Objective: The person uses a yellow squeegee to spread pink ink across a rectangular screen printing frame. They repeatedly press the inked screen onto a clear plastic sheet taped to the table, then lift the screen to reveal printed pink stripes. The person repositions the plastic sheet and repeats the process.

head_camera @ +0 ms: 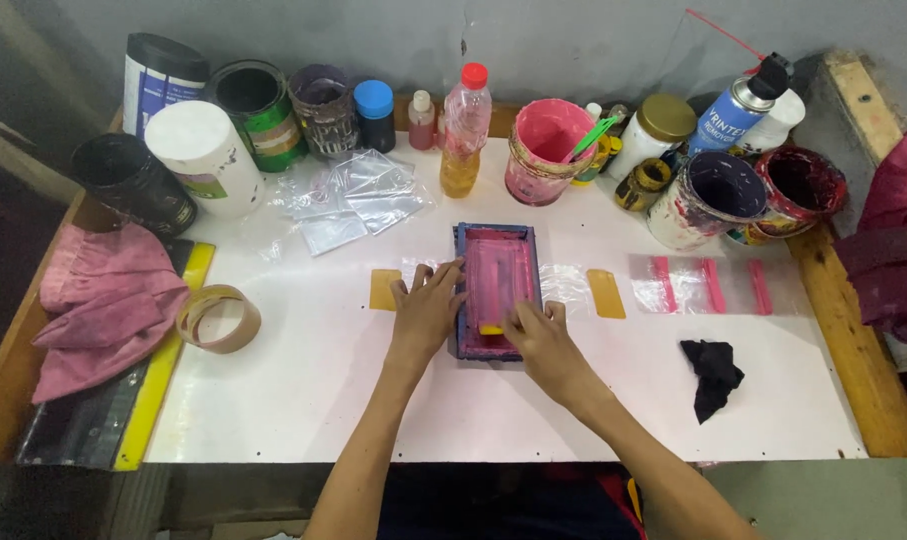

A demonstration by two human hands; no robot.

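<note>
white board covers the desk (303, 400), and both bare forearms reach up over its near edge. the left hand (425, 305) lies flat with its fingers (443, 272) spread apart, pressing on the left rail of a small blue frame (461, 300) whose screen is stained pink. the right hand (538, 335) sits at the frame's near right corner, its fingers closed on a yellow-edged scraper (491, 327) that rests on the pink screen. the frame lies in the middle of the desk, lengthwise away from the person.

a black rag (713, 375) lies crumpled to the right, well apart from the hands. a roll of tape (219, 318) sits to the left, beside a yellow ruler (163, 370) and a pink cloth (108, 305) at the desk's left edge. two yellow tabs (383, 289) (605, 293) flank the frame, one on each side. further right lies a row of clear bags with pink strips (711, 285).

beyond the frame stand a clear bottle with a red cap (465, 130) and a pink-smeared tub (543, 150). loose clear bags (358, 195) lie left of the bottle. along the far wall stand tins and pots (258, 110), a white jar (205, 160), a black pot (133, 180), a blue spray can (738, 110), and two stained paint pots (708, 195) (798, 185) at the right.
</note>
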